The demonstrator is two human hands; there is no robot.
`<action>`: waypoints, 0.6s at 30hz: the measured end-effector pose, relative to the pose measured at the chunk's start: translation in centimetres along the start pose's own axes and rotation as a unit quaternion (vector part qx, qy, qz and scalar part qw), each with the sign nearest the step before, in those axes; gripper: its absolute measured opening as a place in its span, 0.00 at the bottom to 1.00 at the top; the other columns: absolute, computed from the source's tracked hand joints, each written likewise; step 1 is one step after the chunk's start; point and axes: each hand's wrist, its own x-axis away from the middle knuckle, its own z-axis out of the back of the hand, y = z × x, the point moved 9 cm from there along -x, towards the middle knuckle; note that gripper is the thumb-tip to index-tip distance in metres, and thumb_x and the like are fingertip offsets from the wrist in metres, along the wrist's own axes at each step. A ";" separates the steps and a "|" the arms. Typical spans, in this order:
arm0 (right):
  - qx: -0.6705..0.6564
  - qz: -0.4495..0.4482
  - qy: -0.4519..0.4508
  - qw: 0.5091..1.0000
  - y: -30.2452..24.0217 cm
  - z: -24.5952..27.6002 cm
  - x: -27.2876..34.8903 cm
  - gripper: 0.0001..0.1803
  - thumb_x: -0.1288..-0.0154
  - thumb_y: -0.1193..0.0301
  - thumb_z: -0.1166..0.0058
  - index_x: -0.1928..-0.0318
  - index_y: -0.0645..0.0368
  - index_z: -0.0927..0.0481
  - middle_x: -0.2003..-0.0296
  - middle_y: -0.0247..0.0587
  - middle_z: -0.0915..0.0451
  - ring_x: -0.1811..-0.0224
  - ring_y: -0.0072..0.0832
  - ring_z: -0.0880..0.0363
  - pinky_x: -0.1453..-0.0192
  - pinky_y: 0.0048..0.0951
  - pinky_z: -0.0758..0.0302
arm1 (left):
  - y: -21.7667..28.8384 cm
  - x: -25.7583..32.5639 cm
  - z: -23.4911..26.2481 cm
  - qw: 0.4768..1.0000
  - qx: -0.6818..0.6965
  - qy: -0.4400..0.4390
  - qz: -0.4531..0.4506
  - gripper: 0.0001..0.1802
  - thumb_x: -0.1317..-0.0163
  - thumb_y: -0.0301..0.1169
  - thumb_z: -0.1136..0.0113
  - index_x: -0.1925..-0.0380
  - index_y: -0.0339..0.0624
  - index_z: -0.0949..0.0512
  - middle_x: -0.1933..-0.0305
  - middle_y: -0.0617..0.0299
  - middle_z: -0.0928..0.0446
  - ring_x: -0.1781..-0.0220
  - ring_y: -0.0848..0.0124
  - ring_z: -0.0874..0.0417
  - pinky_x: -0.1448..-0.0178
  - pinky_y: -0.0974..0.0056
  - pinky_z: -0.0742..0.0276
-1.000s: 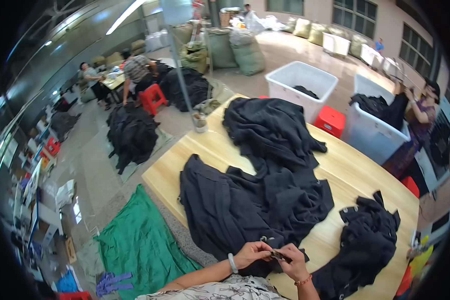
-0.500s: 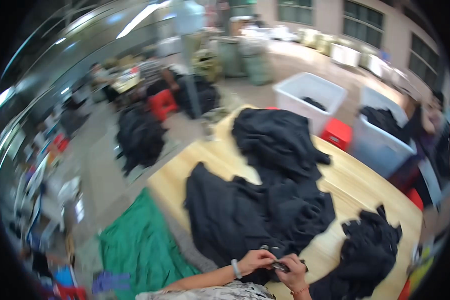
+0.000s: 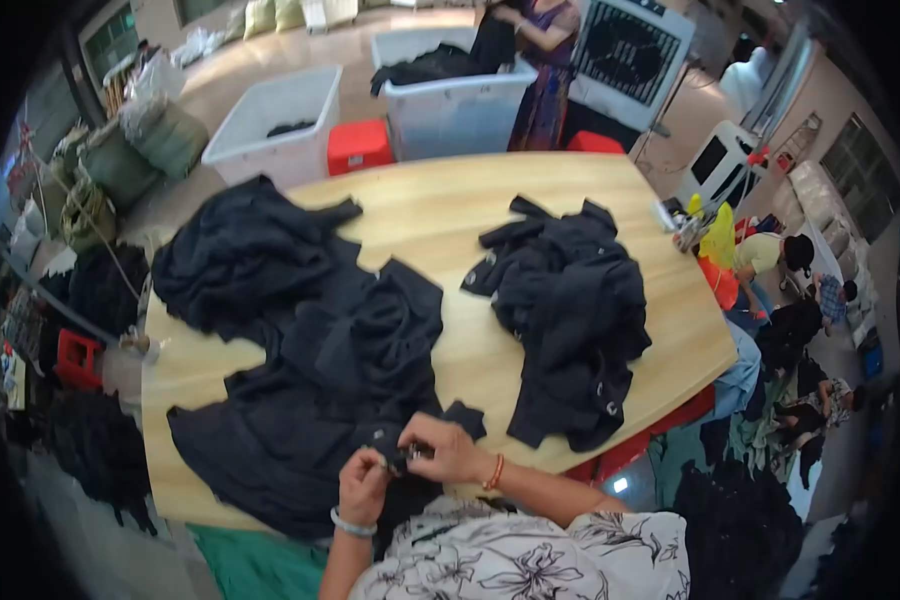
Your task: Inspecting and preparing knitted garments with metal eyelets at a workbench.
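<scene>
While both the left hand (image 3: 362,487) and right hand (image 3: 448,449) pinch shut on the near edge of the black garment (image 3: 310,400), it seems mid-handling, with a second dark pile (image 3: 570,310) waiting on the right of the wooden table (image 3: 450,215).

Person wearing a white short-sleeved shirt (image 3: 530,555) printed with black flowers. Beside the shirt, the left hand (image 3: 362,487) has a pale bead bracelet (image 3: 350,524); the right hand (image 3: 448,449) an orange wrist band (image 3: 495,472).
</scene>
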 end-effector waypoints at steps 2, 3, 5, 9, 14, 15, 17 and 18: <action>0.006 -0.053 0.019 0.998 0.0 1.2 -0.2 0.12 0.50 0.76 0.41 0.62 0.61 0.23 0.71 0.37 0.27 0.73 0.23 0.25 0.69 0.24 0.29 | 0.8 -0.1 -0.5 1.000 0.027 -0.010 -0.002 0.05 0.34 0.25 0.42 0.62 0.38 0.27 0.62 0.61 0.24 0.61 0.72 0.21 0.53 0.66 0.24; 0.001 -0.084 0.016 0.996 0.2 1.6 -0.1 0.14 0.47 0.74 0.39 0.59 0.62 0.22 0.70 0.37 0.26 0.73 0.24 0.26 0.68 0.24 0.30 | 0.9 0.0 -0.4 0.999 0.046 -0.018 -0.009 0.06 0.34 0.26 0.41 0.61 0.38 0.27 0.62 0.62 0.24 0.59 0.72 0.21 0.51 0.67 0.25; 0.002 -0.080 -0.005 0.997 -0.5 2.2 -0.3 0.19 0.40 0.68 0.36 0.52 0.65 0.24 0.67 0.39 0.24 0.73 0.24 0.28 0.67 0.23 0.31 | 1.5 -0.5 -0.6 0.996 0.079 -0.030 -0.019 0.06 0.34 0.26 0.41 0.60 0.38 0.27 0.60 0.63 0.24 0.57 0.73 0.22 0.48 0.68 0.27; -0.028 -0.105 -0.063 0.992 -1.0 1.1 0.6 0.17 0.37 0.70 0.40 0.52 0.67 0.24 0.70 0.39 0.28 0.75 0.22 0.30 0.70 0.24 0.33 | 0.7 -0.2 1.5 0.996 0.087 0.007 -0.011 0.07 0.36 0.25 0.38 0.60 0.39 0.26 0.60 0.65 0.25 0.58 0.76 0.23 0.49 0.70 0.27; -0.011 -0.112 -0.075 0.991 -1.6 -0.3 1.7 0.14 0.36 0.66 0.39 0.61 0.65 0.26 0.80 0.41 0.30 0.82 0.31 0.30 0.75 0.29 0.33 | 0.6 -0.6 1.1 0.995 0.094 -0.010 -0.011 0.09 0.38 0.25 0.36 0.60 0.39 0.25 0.61 0.66 0.25 0.60 0.77 0.23 0.51 0.71 0.27; -0.011 -0.116 -0.072 0.991 -1.6 -0.5 1.8 0.14 0.36 0.66 0.39 0.61 0.65 0.26 0.80 0.41 0.30 0.82 0.31 0.30 0.75 0.29 0.33 | 0.5 -0.5 1.0 0.996 0.093 -0.011 -0.007 0.09 0.38 0.25 0.36 0.60 0.39 0.25 0.61 0.66 0.25 0.60 0.77 0.23 0.51 0.71 0.27; 0.051 -0.087 -0.069 0.993 -2.0 -0.8 1.7 0.14 0.36 0.65 0.39 0.61 0.63 0.27 0.81 0.41 0.28 0.83 0.35 0.27 0.76 0.33 0.32 | 0.3 -0.6 1.0 0.997 0.075 -0.012 -0.004 0.10 0.40 0.25 0.34 0.60 0.38 0.25 0.61 0.66 0.24 0.61 0.78 0.23 0.52 0.73 0.28; 0.063 -0.088 -0.073 0.991 -2.0 -0.9 1.7 0.15 0.36 0.64 0.39 0.61 0.62 0.28 0.82 0.42 0.27 0.82 0.39 0.25 0.76 0.35 0.31 | 0.3 -0.6 1.0 0.997 0.074 -0.013 -0.001 0.10 0.40 0.25 0.34 0.60 0.38 0.25 0.61 0.66 0.24 0.61 0.78 0.23 0.52 0.73 0.28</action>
